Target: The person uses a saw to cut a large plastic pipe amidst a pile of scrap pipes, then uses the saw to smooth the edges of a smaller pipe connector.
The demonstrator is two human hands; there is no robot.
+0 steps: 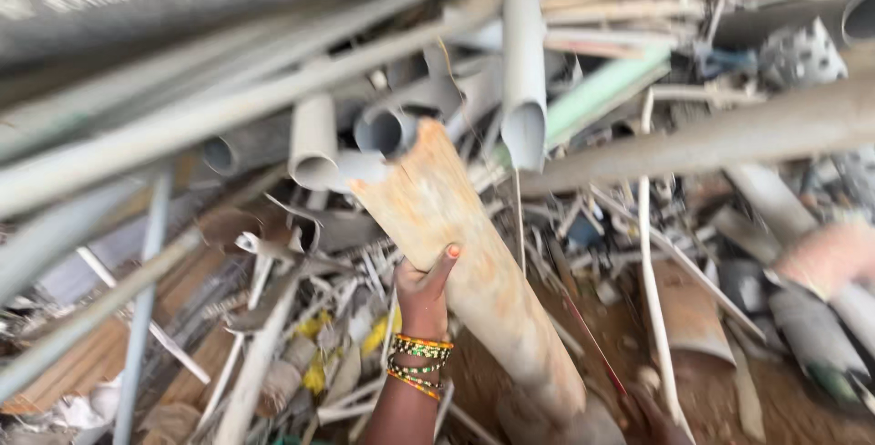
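Here, in the head view, the left hand [425,283] has its grip closed on a long tan pipe [474,263], thumb across the front. The pipe slants from lower right up to a broken, jagged top end, in front of the grey pipes [524,71]. The right hand [652,413] shows only in part at the pipe's lower end; I cannot tell its grip. Beaded bangles [417,365] ring the left wrist. Plastic scraps [319,317] lie on the brown ground [711,390] below.
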